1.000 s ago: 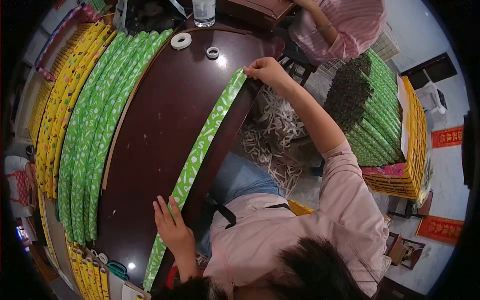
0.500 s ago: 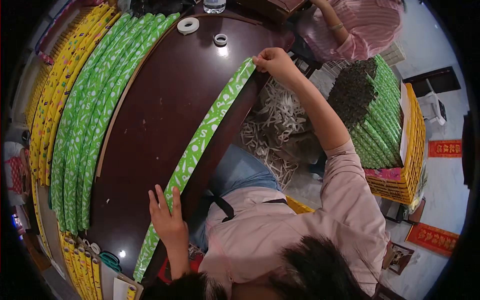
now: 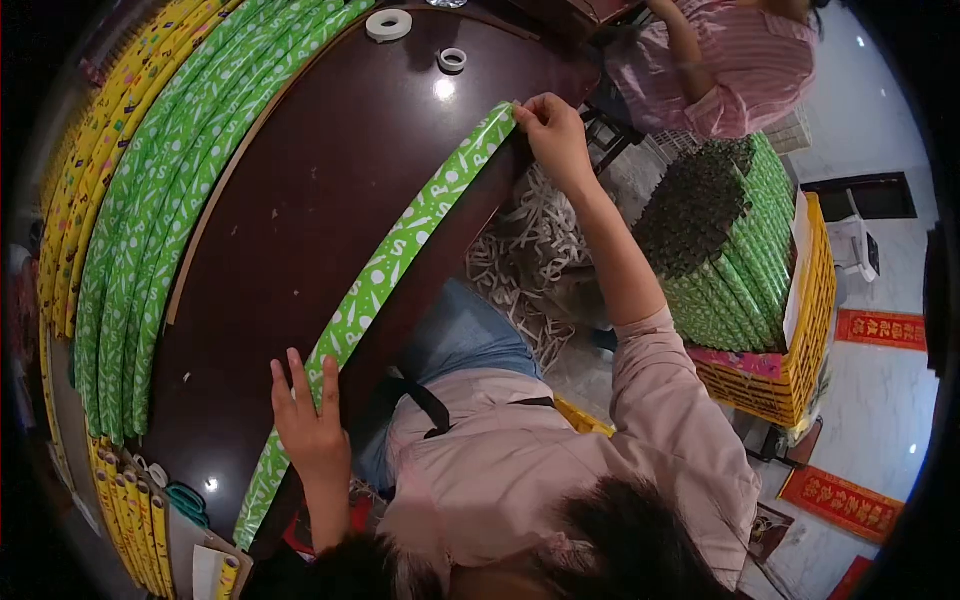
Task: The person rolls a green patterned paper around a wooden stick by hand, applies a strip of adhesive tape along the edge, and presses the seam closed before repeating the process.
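A long, narrow roll of green wrapping paper (image 3: 385, 268) with white letters and shapes lies diagonally along the near edge of the dark table (image 3: 290, 215). My right hand (image 3: 556, 140) pinches its far end between thumb and fingertips. Lower down, my left hand (image 3: 312, 430) rests across the roll near its other end, fingers stretched out and apart. The palm hides a short piece of the paper. Beyond the far end sit a white roll of tape (image 3: 389, 25) and a smaller tape roll (image 3: 452, 61).
Green patterned rolls (image 3: 165, 190) and yellow rolls (image 3: 95, 190) are stacked at the left. Teal-handled scissors (image 3: 187, 502) lie at lower left. A yellow crate (image 3: 800, 345) of green rolls stands right, near white paper strips (image 3: 515, 235). Another person (image 3: 720, 65) sits at the top right.
The whole view has shifted slightly, so the table and stacks appear farther left. Both hands stay at nearly the same places on the green roll.
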`<state>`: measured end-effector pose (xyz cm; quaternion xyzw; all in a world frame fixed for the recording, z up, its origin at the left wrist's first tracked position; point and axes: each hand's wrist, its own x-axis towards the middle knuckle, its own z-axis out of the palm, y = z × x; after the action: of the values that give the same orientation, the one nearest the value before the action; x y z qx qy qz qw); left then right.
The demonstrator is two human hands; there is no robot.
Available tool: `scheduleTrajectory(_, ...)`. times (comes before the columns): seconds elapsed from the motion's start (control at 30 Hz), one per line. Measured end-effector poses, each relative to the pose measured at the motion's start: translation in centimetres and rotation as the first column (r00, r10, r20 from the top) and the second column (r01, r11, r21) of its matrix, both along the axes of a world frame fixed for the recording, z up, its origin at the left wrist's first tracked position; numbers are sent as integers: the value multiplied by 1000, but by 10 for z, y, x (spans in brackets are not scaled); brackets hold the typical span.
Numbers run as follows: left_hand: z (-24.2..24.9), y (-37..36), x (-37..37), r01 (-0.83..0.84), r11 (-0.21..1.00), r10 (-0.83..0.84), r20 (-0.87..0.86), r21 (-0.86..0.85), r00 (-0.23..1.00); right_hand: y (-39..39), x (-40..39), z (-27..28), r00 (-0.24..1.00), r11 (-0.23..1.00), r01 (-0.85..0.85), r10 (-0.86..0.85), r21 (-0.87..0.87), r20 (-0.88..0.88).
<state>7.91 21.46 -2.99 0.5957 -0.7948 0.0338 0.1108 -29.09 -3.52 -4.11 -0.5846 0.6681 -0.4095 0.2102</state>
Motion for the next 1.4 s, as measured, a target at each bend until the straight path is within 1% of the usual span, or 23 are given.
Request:
scheduleTrajectory(0.07,3,0,0,1,1000,-1,1,16,1000,1,1,-3,1000,1000,12,-12,11,0)
scheduleTrajectory(0.2,5,-1,1,-8,999,8,3,42,1000,4,9,-4,997,995,78,-77,-57,18)
scheduleTrajectory(0.27,5,-1,0,-12,999,14,-38,41,999,5,14,-2,995,992,99,-98,-74,20)
scheduleTrajectory(0.33,6,0,2,-13,998,14,-14,54,1000,8,19,-1,984,979,176,-173,-104,29)
scheduleTrajectory(0.47,9,0,1,-18,997,16,29,72,999,9,17,-13,985,978,171,-169,-116,27)
scheduleTrajectory(0.53,6,0,0,-19,998,18,28,55,999,6,12,-29,969,904,68,-161,-423,-189)
scheduleTrajectory(0.57,5,0,0,-23,999,21,32,43,999,10,6,-20,940,888,-32,-128,-458,-316)
scheduleTrajectory(0.63,6,0,0,-29,999,28,15,38,999,3,-16,-18,913,859,-96,-125,-503,-388)
scheduleTrajectory(0.67,7,0,0,-20,999,20,6,44,1000,0,-33,-16,902,897,-138,-61,-419,-428)
scheduleTrajectory(0.7,8,-1,0,-25,999,25,2,33,1000,-5,-42,-6,901,892,-145,-61,-429,-431)
scheduleTrajectory(0.77,8,0,-1,-15,999,14,30,37,999,-18,-59,18,692,731,-530,79,-430,-717)
scheduleTrajectory(0.8,7,0,0,-16,999,16,25,34,1000,-27,-64,34,572,653,-704,287,-279,-769)
scheduleTrajectory(0.83,5,0,1,-10,1000,9,43,21,999,-36,-62,44,466,580,-793,383,-185,-798)
scheduleTrajectory(0.9,5,0,1,-9,999,7,59,36,998,-57,-49,54,229,385,-923,557,4,-799)
scheduleTrajectory(0.97,7,-1,1,-9,999,7,64,41,998,-75,-33,52,2,191,-968,651,161,-759)
scheduleTrajectory(1.0,7,-2,1,-9,999,6,73,42,997,-83,-23,51,-98,64,-977,710,202,-698)
scheduleTrajectory(1.07,6,-2,3,-19,999,18,40,33,999,-93,-6,42,-273,-71,-947,694,314,-667)
scheduleTrajectory(1.13,8,-2,3,-20,998,17,56,51,998,-100,-4,37,-295,-126,-947,713,297,-636)
scheduleTrajectory(1.2,8,-1,3,-28,998,24,66,60,998,-100,-2,38,-344,-168,-937,610,307,-714)
scheduleTrajectory(1.27,9,-1,4,-25,997,19,78,70,997,-98,-5,43,-345,-157,-935,615,319,-709)
scheduleTrajectory(1.33,12,-2,3,-30,995,24,61,100,998,-96,-8,49,-405,-140,-915,309,379,-861)
scheduleTrajectory(1.37,12,-2,4,-35,994,28,63,102,998,-94,-6,52,-404,-145,-915,308,377,-861)
scheduleTrajectory(1.4,11,-3,5,-27,995,20,74,95,997,-92,-2,54,-399,-181,-917,361,356,-843)
